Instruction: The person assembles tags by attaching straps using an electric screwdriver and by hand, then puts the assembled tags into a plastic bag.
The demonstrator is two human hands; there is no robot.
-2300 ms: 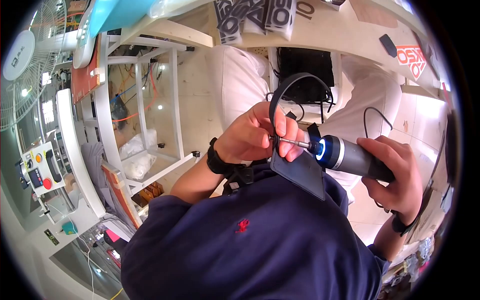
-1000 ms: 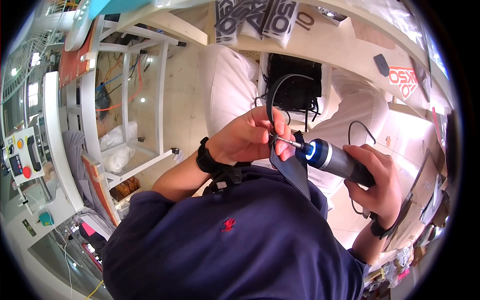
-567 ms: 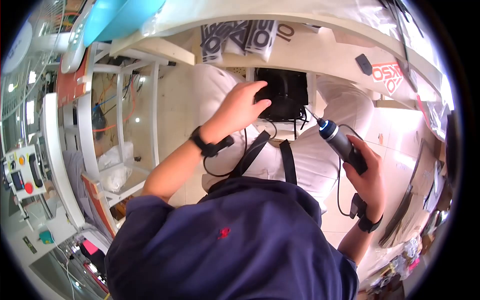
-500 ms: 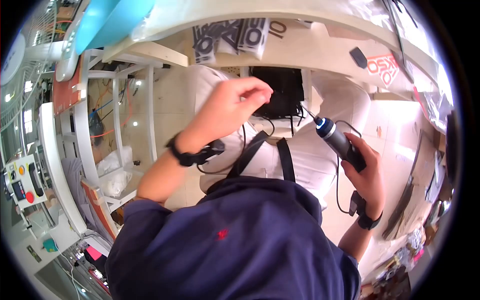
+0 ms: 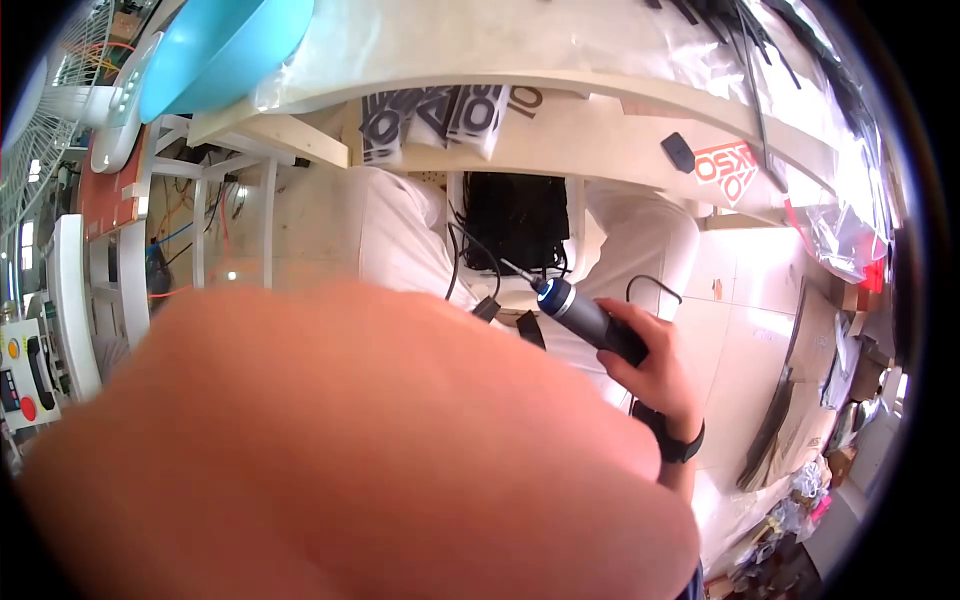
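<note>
My right hand (image 5: 650, 362) is wrapped round the grip of a dark electric screwdriver (image 5: 590, 312). A lit blue ring shows near its nose, and its thin bit points up and left toward a pile of flat black pieces (image 5: 515, 220) with dangling strips between my knees. Very close to the camera, my left hand (image 5: 380, 440) fills much of the lower view as a blurred shape; its fingers cannot be made out. It covers most of my torso and lap. A black cable (image 5: 453, 260) runs beside my left knee.
A pale workbench (image 5: 420, 70) crosses the top, with a blue bowl (image 5: 225, 55) at left. Printed plastic bags (image 5: 430, 120) and a small black piece (image 5: 677, 152) lie on the shelf below. A fan (image 5: 75, 100) stands far left; cardboard (image 5: 790, 420) leans at right.
My left hand has risen from over my lap to right before the camera. My right hand has moved left with the screwdriver, its bit now nearer the black pieces. The view has shifted slightly.
</note>
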